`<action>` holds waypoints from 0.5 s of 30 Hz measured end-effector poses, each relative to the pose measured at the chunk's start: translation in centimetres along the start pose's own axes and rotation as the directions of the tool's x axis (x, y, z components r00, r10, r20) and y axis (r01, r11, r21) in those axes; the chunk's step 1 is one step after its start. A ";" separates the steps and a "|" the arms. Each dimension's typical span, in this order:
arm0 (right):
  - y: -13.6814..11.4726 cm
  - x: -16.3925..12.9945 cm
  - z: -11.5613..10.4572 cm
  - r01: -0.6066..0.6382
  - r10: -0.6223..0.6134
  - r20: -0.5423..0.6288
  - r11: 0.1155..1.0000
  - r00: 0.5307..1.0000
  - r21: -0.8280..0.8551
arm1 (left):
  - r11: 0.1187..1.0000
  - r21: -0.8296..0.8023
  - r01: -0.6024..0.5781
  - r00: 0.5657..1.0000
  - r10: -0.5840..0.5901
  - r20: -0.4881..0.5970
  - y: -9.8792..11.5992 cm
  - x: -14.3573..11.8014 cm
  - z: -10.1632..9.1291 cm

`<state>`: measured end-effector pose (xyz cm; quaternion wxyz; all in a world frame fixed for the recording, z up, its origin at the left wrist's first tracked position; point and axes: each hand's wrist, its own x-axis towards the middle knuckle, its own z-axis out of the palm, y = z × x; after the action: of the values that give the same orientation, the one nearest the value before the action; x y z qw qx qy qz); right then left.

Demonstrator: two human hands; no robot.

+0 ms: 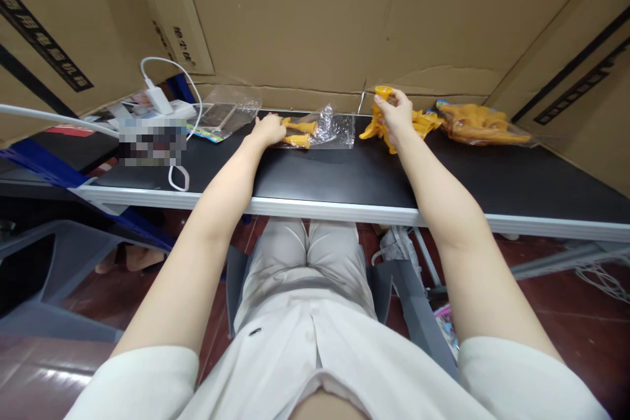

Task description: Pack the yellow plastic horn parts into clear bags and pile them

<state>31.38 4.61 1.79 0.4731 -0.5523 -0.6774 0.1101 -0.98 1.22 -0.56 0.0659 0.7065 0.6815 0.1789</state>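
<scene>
My right hand [398, 115] pinches a yellow plastic piece with a flared round end [382, 90], held upright above a loose pile of similar yellow plastic pieces [426, 121]. Farther left, my left hand [270, 130] is closed at the left end of a clear plastic bag [339, 132]. Yellow pieces with flared ends [298, 140] lie at the bag, just right of my left fingers; whether all are inside it, I cannot tell. Part of the left fingers is hidden behind the hand.
At the right lies a filled clear bag of yellow pieces [485, 123]. Another clear bag with a colourful edge [224, 118], a white power strip with a charger [160, 102] and white cables are at the left. Cardboard walls [315, 20] enclose the black tabletop [329, 177].
</scene>
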 end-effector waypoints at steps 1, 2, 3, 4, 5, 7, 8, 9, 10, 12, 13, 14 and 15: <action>0.2 0.0 0.2 0.004 -0.004 0.017 1.000 1.000 -0.006 | 1.000 -0.021 -0.002 1.000 0.001 -0.021 0.3 -0.2 0.0; 0.5 0.0 0.3 0.012 -0.012 0.030 1.000 0.999 -0.014 | 0.999 -0.046 -0.006 0.999 0.005 -0.033 0.5 -0.3 0.0; 0.7 0.1 0.4 0.020 -0.019 0.040 1.000 0.999 -0.023 | 0.998 -0.069 -0.015 0.999 0.012 -0.033 0.8 -0.5 0.0; 0.9 0.1 0.5 0.025 -0.024 0.046 0.999 0.999 -0.029 | 0.996 -0.086 -0.023 1.000 0.022 -0.017 1.0 -0.7 0.0; 1.0 0.2 0.5 0.027 -0.025 0.050 0.999 0.998 -0.033 | 0.995 -0.093 -0.030 0.999 0.031 0.009 1.2 -0.9 0.0; 1.0 0.2 0.4 0.014 -0.012 0.053 0.999 0.999 -0.033 | 0.997 -0.074 -0.034 0.996 0.040 0.080 1.5 -1.2 -0.1; 0.9 0.2 0.3 0.002 -0.001 0.047 1.000 0.999 -0.029 | 0.998 -0.057 -0.032 0.992 0.039 0.117 1.7 -1.4 -0.2; 0.7 0.1 0.2 -0.011 0.012 0.035 1.000 0.999 -0.020 | 0.999 -0.041 -0.031 0.988 0.037 0.148 1.8 -1.5 -0.2; 0.4 0.0 0.1 -0.025 0.025 0.021 1.000 0.999 -0.007 | 0.999 -0.029 -0.032 0.985 0.036 0.171 1.9 -1.6 -0.3; -0.3 -0.3 -0.3 -0.036 0.036 0.001 0.999 0.999 0.018 | 0.999 -0.018 -0.041 0.979 0.044 0.198 1.9 -1.7 -0.5; -0.7 -0.5 -0.4 -0.028 0.027 0.003 0.999 1.000 0.024 | 0.999 -0.017 -0.046 0.978 0.048 0.204 1.8 -1.6 -0.5; -1.1 -0.7 -0.6 -0.008 0.007 0.021 1.000 1.000 0.024 | 0.999 -0.016 -0.048 0.977 0.050 0.208 1.8 -1.6 -0.6; -1.4 -0.9 -0.7 0.022 -0.023 0.055 1.000 0.998 0.017 | 0.999 -0.016 -0.048 0.976 0.050 0.212 1.7 -1.6 -0.6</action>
<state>31.00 3.03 2.62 0.4599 -0.5375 -0.6955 0.1257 0.43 -0.58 0.36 0.1376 0.7378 0.6520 0.1075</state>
